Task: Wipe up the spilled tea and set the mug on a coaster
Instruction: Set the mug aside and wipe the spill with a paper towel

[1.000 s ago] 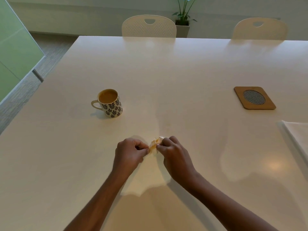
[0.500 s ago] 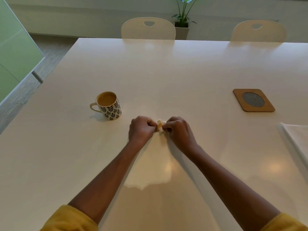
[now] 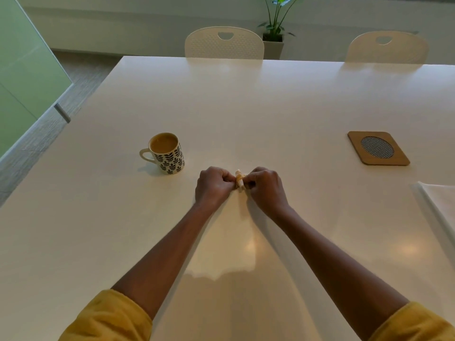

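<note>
A white mug point(image 3: 167, 153) with a dark leaf pattern stands upright on the white table point(image 3: 246, 107), left of centre, full of milky tea. A small tea-stained wad of tissue point(image 3: 240, 178) sits between my two fists at mid-table. My left hand point(image 3: 213, 186) and my right hand point(image 3: 265, 188) both pinch it, knuckles up, resting on the table. The mug is just left of and slightly beyond my left hand. A brown square coaster point(image 3: 378, 148) with a mesh oval centre lies far to the right.
A stack of white paper napkins point(image 3: 440, 203) lies at the right edge of the table. Two white chairs point(image 3: 224, 43) stand along the far side, with a potted plant point(image 3: 274, 33) behind them. A green glass partition point(image 3: 22, 70) is on the left.
Both hands slid the tissue wad away from me across the table, from near the front toward the middle, ending beside the mug. Since half a second ago they have hardly moved.
</note>
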Action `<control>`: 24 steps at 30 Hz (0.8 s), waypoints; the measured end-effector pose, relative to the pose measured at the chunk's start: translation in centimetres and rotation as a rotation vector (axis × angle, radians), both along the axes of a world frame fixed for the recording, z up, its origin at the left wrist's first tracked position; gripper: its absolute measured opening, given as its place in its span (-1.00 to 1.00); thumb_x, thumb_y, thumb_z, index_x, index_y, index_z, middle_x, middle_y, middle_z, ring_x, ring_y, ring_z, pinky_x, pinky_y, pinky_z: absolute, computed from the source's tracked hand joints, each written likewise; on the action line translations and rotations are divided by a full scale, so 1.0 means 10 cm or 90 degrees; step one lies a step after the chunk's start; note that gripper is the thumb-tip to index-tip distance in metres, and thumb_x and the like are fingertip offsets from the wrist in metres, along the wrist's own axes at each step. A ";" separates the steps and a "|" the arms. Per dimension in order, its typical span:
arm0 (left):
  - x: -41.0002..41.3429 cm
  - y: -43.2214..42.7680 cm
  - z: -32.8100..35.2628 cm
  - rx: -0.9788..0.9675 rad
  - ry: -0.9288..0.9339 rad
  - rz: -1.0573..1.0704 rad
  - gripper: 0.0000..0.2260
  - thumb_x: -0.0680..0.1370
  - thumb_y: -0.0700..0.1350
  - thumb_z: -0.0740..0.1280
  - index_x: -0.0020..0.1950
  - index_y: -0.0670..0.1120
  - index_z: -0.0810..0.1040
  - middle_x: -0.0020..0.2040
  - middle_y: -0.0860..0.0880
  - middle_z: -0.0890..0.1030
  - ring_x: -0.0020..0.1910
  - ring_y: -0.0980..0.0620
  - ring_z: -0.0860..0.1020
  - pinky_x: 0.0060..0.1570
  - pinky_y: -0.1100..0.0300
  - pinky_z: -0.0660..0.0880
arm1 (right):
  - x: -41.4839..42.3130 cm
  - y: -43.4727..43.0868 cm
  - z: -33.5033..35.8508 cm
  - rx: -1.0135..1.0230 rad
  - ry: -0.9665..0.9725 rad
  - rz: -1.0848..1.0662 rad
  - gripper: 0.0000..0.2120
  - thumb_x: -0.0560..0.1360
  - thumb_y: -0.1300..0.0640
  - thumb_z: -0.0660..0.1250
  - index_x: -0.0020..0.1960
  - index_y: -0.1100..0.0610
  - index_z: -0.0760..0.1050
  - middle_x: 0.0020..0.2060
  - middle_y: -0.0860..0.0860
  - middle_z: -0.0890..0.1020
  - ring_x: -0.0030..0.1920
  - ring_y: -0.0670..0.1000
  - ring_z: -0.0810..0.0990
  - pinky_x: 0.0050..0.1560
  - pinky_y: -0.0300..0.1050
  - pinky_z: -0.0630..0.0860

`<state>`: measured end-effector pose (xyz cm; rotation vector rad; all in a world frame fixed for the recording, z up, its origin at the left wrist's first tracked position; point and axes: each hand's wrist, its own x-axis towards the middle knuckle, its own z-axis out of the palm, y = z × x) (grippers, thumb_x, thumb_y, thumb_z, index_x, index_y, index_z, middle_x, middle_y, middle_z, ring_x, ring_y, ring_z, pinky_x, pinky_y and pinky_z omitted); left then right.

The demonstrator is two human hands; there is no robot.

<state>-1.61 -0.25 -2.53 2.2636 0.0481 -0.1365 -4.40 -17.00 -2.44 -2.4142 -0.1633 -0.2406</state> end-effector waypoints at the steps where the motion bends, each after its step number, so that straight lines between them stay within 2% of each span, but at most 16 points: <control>1: -0.06 0.04 -0.02 0.001 0.000 0.002 -0.88 0.48 -0.07 0.67 -0.01 -0.01 0.84 -0.11 0.07 0.81 -0.10 0.13 0.75 0.00 0.11 0.72 | -0.06 0.05 -0.01 0.000 0.003 0.009 -0.85 0.54 0.34 0.50 -0.04 0.14 0.82 -0.15 0.08 0.72 -0.20 0.10 0.69 -0.12 0.19 0.68; 5: -0.38 0.23 -0.08 0.000 -0.012 0.005 -0.93 0.49 -0.05 0.66 -0.06 0.02 0.84 -0.19 0.14 0.79 -0.18 0.22 0.73 -0.17 0.26 0.59 | -0.33 0.16 -0.07 -0.009 0.007 0.042 -0.80 0.55 0.38 0.45 -0.12 0.17 0.79 -0.14 0.05 0.70 -0.17 0.08 0.67 -0.13 0.15 0.67; 10: -0.73 0.17 -0.15 -0.007 -0.003 -0.001 -0.94 0.47 -0.04 0.67 -0.13 0.04 0.83 -0.21 0.18 0.77 -0.19 0.23 0.72 -0.15 0.29 0.61 | -0.71 0.04 -0.09 -0.038 -0.005 0.076 -0.79 0.59 0.37 0.44 -0.06 0.14 0.79 -0.07 0.02 0.71 -0.07 0.02 0.66 -0.05 0.02 0.67; 14: -0.81 -0.06 -0.16 0.014 -0.009 -0.037 -0.93 0.49 0.01 0.66 -0.14 0.06 0.83 -0.19 0.18 0.76 -0.20 0.23 0.71 -0.14 0.27 0.65 | -0.86 -0.18 -0.06 -0.045 0.026 0.065 -0.80 0.59 0.33 0.47 0.03 0.10 0.81 -0.04 0.00 0.72 -0.01 0.02 0.66 0.01 0.01 0.66; 20: -0.58 -0.42 -0.04 0.006 0.020 -0.078 -0.89 0.49 -0.01 0.65 -0.01 0.05 0.85 -0.08 0.13 0.79 -0.11 0.20 0.72 -0.02 0.23 0.68 | -0.78 -0.46 -0.03 -0.028 0.012 -0.027 -0.90 0.59 0.27 0.51 0.01 0.15 0.81 -0.12 0.02 0.70 -0.13 0.03 0.65 -0.12 0.08 0.66; 22: -0.47 -0.45 0.00 0.000 0.045 -0.077 -0.89 0.48 -0.01 0.66 -0.02 0.03 0.84 -0.10 0.12 0.80 -0.12 0.21 0.72 -0.03 0.22 0.68 | -0.70 -0.52 -0.05 -0.022 0.009 -0.068 -0.90 0.57 0.30 0.52 0.00 0.17 0.80 -0.13 0.02 0.69 -0.15 0.01 0.65 -0.13 0.06 0.66; 24: -0.39 -0.40 0.02 -0.005 0.062 -0.060 -0.91 0.48 -0.02 0.65 -0.05 0.01 0.84 -0.16 0.12 0.78 -0.18 0.22 0.71 -0.11 0.25 0.64 | -0.61 -0.61 -0.06 0.001 0.019 -0.112 -0.85 0.53 0.38 0.51 -0.01 0.19 0.79 -0.12 0.02 0.71 -0.12 0.01 0.68 -0.05 -0.01 0.67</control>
